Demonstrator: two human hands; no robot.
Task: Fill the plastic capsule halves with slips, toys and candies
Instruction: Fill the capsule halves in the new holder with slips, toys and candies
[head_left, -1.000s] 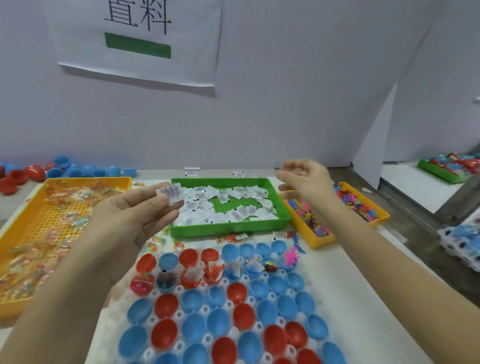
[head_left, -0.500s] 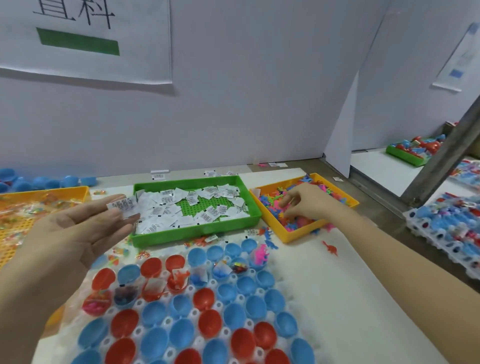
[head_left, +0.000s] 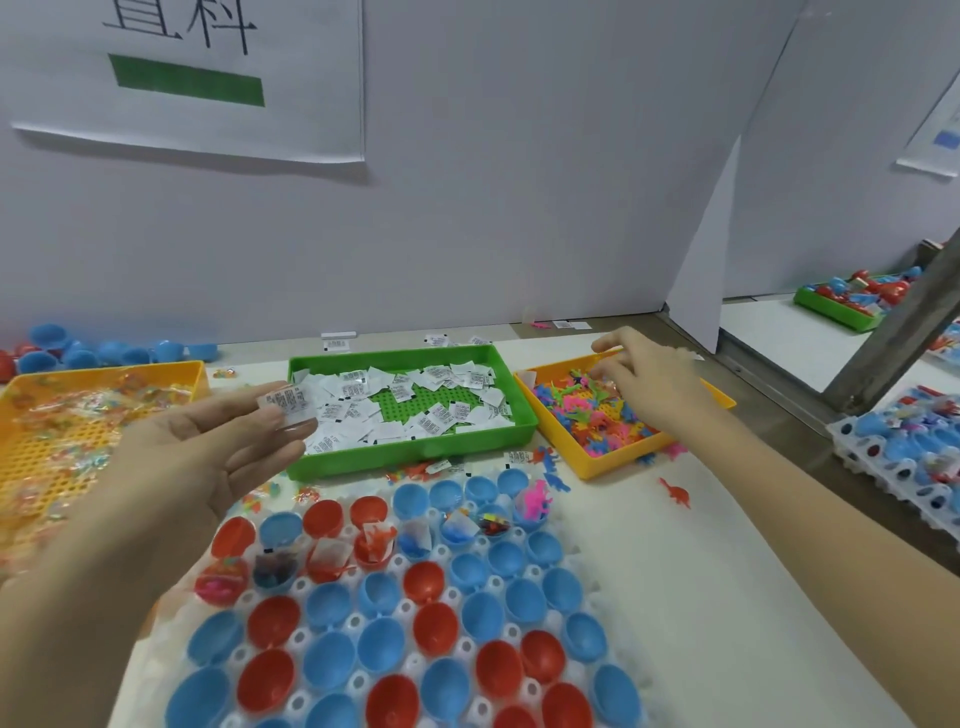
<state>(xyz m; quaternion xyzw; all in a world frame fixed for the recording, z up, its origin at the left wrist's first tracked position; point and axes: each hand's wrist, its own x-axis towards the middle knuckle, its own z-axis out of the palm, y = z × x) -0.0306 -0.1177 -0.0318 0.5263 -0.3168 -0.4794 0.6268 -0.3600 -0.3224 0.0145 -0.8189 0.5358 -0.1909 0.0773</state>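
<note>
Your left fingers (head_left: 260, 441) lie straight and close together, thumb pinning one slip (head_left: 283, 402) against them; left hand (head_left: 197, 457) holds it up just in front of the green tray (head_left: 410, 454) of slips; right hand (head_left: 649, 376) is over the orange tray (head_left: 613, 470), fingers curled down into the toys (head_left: 597, 415); can't tell if they've pinched one yet. Capsule halves (head_left: 363, 623) sit in the white holder (head_left: 587, 587) below both hands; one row near the back already carries fills, nearer rows look empty. For this pick: take a single toy, they look tangled, so lift straight up and let hangers-on drop back inside the tray; strays (head_left: 675, 493) already lie on the table beside it. Keep the thumb pinch on the slip firm while the other hand digs; then drop slip and toy together into the next empty half, slip tucked below the rim so it doesn't foul closing; candies (head_left: 78, 415) wait in the tray at your left.
</note>
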